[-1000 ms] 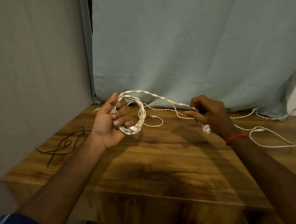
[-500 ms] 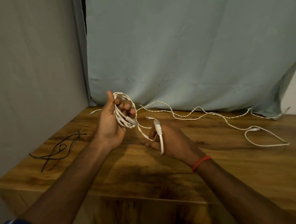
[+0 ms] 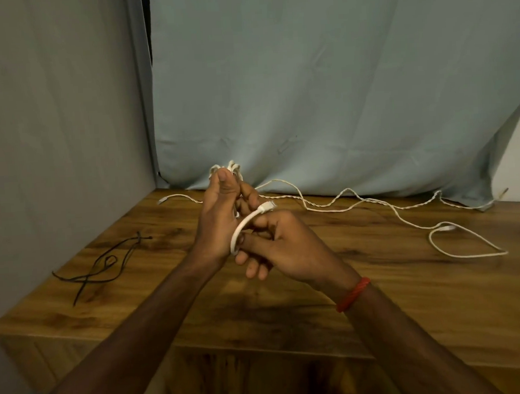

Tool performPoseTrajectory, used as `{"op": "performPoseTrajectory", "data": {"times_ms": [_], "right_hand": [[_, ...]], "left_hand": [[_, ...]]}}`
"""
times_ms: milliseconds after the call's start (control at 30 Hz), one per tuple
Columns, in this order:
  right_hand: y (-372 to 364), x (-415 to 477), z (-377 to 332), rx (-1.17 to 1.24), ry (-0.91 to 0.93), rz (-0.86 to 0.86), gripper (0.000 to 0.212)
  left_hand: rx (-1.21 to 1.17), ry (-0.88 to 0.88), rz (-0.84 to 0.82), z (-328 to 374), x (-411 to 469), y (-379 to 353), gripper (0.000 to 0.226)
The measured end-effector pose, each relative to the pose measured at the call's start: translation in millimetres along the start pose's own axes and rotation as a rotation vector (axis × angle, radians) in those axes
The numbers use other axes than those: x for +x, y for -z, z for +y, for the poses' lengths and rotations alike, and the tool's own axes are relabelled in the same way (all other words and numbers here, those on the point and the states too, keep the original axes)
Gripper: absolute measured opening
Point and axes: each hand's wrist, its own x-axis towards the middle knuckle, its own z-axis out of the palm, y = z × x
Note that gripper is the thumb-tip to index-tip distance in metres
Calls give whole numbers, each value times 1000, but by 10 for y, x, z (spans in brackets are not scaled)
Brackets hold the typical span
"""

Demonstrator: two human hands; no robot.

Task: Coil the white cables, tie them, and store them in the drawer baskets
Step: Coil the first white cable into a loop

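My left hand (image 3: 217, 217) is raised above the table and closed around a coiled white cable (image 3: 225, 168), whose loops show above my thumb. My right hand (image 3: 280, 244) sits right against it, pinching the free end of that cable (image 3: 243, 226), which curves up to a white plug (image 3: 267, 207). Most of the coil is hidden behind my left palm. More white cable (image 3: 370, 201) lies loose across the back of the wooden table (image 3: 407, 279), ending in a loop (image 3: 466, 241) at the right.
Thin black ties (image 3: 105, 262) lie on the table's left part. A grey-blue cloth (image 3: 307, 89) hangs behind the table, and a grey wall (image 3: 53, 132) closes the left side. The table's front edge runs below my forearms. No drawer or basket is in view.
My right hand brought the plug end from the table's middle over to my left hand and bent it around the coil. My left hand turned so its back faces me.
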Motion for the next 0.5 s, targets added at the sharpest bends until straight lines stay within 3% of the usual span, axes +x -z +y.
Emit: {"op": "performPoseTrajectory", "data": {"times_ms": [100, 200, 267, 367, 433, 500], "right_hand": [[55, -27, -72, 35, 11, 43, 10], [140, -14, -152, 12, -1, 224, 17], [198, 14, -181, -126, 5, 348, 31], [272, 46, -222, -230, -42, 361, 41], [324, 49, -234, -347, -48, 429, 43], [387, 44, -230, -503, -45, 509, 47]], "left_hand": [[31, 10, -24, 38, -26, -27, 55], [55, 44, -33, 2, -95, -25, 54], [81, 42, -132, -62, -126, 1, 74], [90, 50, -255, -87, -164, 20, 99], [84, 63, -285, -88, -172, 38, 81], [86, 103, -311, -114, -144, 65, 43]]}}
